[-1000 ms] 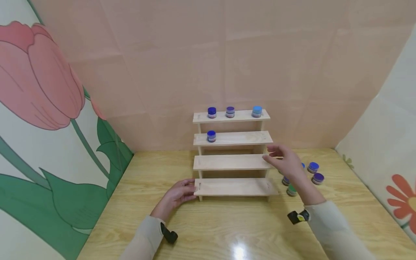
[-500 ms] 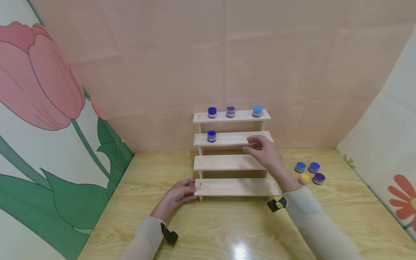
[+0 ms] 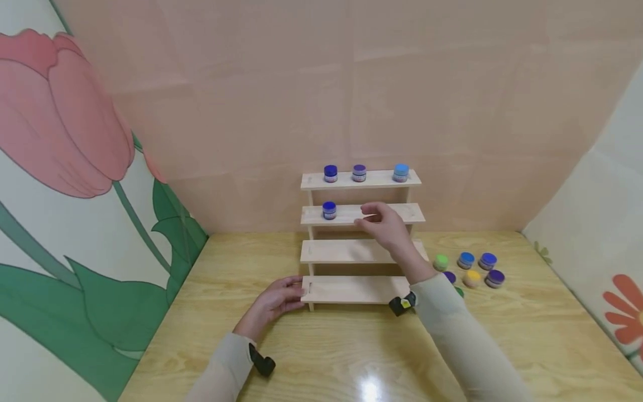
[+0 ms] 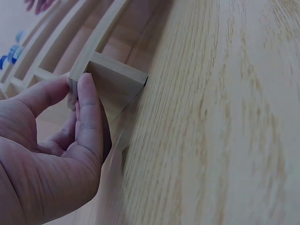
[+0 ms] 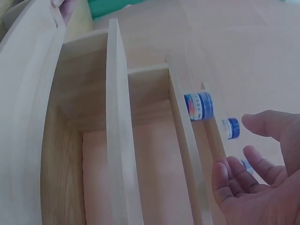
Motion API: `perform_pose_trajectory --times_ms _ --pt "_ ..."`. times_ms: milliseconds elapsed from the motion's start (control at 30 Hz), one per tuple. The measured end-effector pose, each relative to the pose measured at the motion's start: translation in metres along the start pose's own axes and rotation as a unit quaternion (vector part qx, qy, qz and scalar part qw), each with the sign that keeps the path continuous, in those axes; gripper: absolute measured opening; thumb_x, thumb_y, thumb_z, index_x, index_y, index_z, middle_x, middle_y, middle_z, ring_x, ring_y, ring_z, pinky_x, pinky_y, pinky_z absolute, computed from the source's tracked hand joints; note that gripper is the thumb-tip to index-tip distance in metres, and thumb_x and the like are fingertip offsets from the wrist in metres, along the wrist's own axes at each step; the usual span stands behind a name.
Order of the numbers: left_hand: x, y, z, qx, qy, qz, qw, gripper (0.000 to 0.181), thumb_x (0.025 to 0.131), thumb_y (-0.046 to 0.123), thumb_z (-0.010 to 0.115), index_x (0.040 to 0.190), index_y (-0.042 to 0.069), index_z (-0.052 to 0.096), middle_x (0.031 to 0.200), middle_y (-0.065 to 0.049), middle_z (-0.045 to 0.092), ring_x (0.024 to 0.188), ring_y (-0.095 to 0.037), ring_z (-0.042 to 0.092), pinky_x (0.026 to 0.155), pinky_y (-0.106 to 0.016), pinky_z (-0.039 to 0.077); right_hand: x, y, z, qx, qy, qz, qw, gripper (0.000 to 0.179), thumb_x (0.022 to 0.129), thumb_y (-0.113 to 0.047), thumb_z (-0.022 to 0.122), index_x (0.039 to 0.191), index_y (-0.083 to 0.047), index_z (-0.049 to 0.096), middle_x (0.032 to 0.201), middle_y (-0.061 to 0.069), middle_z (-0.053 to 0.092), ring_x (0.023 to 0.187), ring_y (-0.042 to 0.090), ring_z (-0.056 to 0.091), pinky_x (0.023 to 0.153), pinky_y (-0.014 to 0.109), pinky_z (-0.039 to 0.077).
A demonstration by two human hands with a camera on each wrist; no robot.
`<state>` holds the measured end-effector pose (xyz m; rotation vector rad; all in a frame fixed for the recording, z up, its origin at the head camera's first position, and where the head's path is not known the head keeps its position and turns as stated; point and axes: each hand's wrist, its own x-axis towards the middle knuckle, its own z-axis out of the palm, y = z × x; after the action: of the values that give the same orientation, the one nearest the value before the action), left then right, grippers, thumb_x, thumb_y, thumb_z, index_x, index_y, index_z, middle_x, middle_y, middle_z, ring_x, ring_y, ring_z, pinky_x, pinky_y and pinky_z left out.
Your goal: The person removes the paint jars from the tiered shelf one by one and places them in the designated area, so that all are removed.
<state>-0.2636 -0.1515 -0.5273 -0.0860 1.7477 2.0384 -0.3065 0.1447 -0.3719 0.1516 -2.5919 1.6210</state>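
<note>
A four-step wooden display rack point(image 3: 351, 289) stands on the table. My left hand point(image 3: 273, 298) pinches the left end of its lowest board between thumb and fingers, as the left wrist view confirms. In front of the second board from the top hovers my right hand point(image 3: 387, 226), thumb and fingers apart and nothing between them. To its left on that board sits a small paint jar with a dark blue lid point(image 3: 329, 210). The top board carries a dark blue jar point(image 3: 330, 173), a purple-lidded jar point(image 3: 359, 173) and a light blue jar point(image 3: 401, 172).
Right of the rack, several more paint jars stand on the wooden table point(image 3: 321, 352), among them a light green one point(image 3: 441, 262), a yellow one point(image 3: 472, 278) and a purple one point(image 3: 495, 278). My right sleeve partly hides a dark green jar point(image 3: 459, 291). A pinkish backdrop point(image 3: 251, 111) rises behind.
My right hand has moved left and slightly up, from the rack's right edge to the second board. More jars at the right have come into sight. My left hand keeps its place.
</note>
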Motion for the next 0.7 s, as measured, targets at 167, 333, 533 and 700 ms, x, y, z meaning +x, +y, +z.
perform_pose_trajectory --times_ms 167,333,533,700 --pt "0.002 -0.001 0.001 -0.001 0.001 -0.001 1.0000 0.062 0.095 0.000 0.065 0.151 -0.005 0.038 0.127 -0.018 0.063 0.089 -0.017 0.069 0.073 -0.027 0.059 0.009 -0.007 0.010 0.012 -0.014 0.012 0.9998 0.047 0.095 -0.026 0.073 0.135 -0.007 0.056 0.133 0.013 0.059 0.119 0.030 0.057 0.100 0.045 0.053" --pt "0.000 -0.001 -0.001 -0.004 -0.001 0.001 1.0000 0.062 0.095 0.000 0.065 0.151 -0.005 0.038 0.120 -0.015 0.064 0.085 -0.016 0.068 0.072 -0.027 0.059 0.017 -0.015 0.023 0.021 -0.027 0.012 0.9993 0.048 0.094 -0.026 0.074 0.135 -0.007 0.056 0.135 0.015 0.058 0.121 0.031 0.057 0.101 0.044 0.052" --pt "0.000 -0.001 -0.002 -0.004 -0.004 0.005 1.0000 0.060 0.096 -0.001 0.064 0.150 -0.006 0.038 0.124 -0.015 0.063 0.086 -0.016 0.069 0.072 -0.027 0.059 0.024 -0.025 0.036 0.031 -0.041 0.013 0.9986 0.051 0.094 -0.023 0.074 0.138 -0.006 0.054 0.135 0.013 0.058 0.122 0.031 0.057 0.101 0.044 0.052" --pt "0.002 -0.002 -0.001 -0.004 -0.005 0.005 1.0000 0.060 0.096 -0.001 0.063 0.151 -0.005 0.038 0.127 -0.017 0.062 0.090 -0.017 0.069 0.074 -0.027 0.060 0.029 -0.028 0.043 0.030 -0.046 0.015 0.9984 0.051 0.093 -0.023 0.075 0.137 -0.006 0.055 0.134 0.012 0.059 0.122 0.030 0.056 0.101 0.044 0.051"
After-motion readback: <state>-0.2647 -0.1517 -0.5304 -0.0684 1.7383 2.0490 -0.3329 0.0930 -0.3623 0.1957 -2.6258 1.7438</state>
